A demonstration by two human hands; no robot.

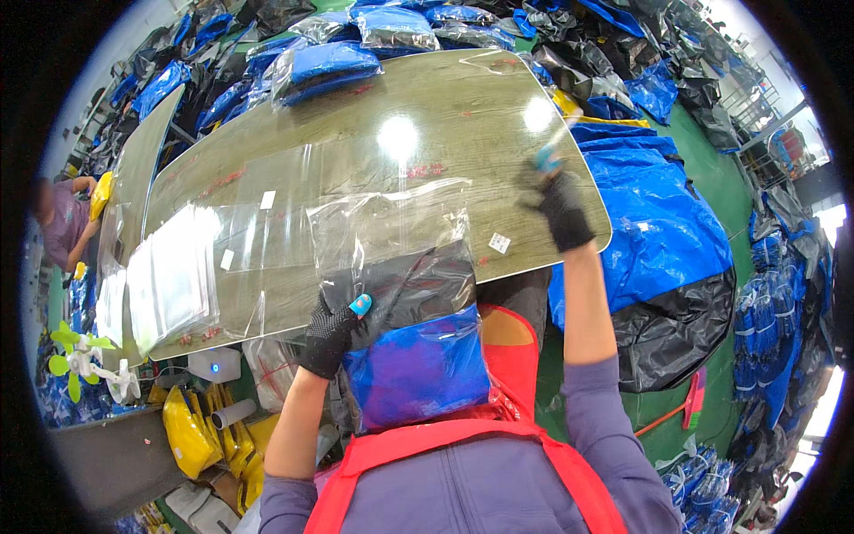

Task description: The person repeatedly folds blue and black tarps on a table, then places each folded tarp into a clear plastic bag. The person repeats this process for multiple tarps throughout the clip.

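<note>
In front of me a clear plastic bag holds folded blue and black sheeting. It hangs over the near table edge, its clear upper end flat on the wood-patterned tabletop. My left hand, in a black dotted glove with a light-blue thumb cover, grips the bag's left edge, thumb on top. Reaching out to the table's right side is my right hand, also in a black glove and blurred by motion. Something light blue with a pale streak shows at its fingertips, too smeared to name.
A stack of clear empty bags lies on the table's left, with small white labels about. Blue sheeting is piled at right. Filled blue packages line the far edge. A fan stands left; another person handles yellow material.
</note>
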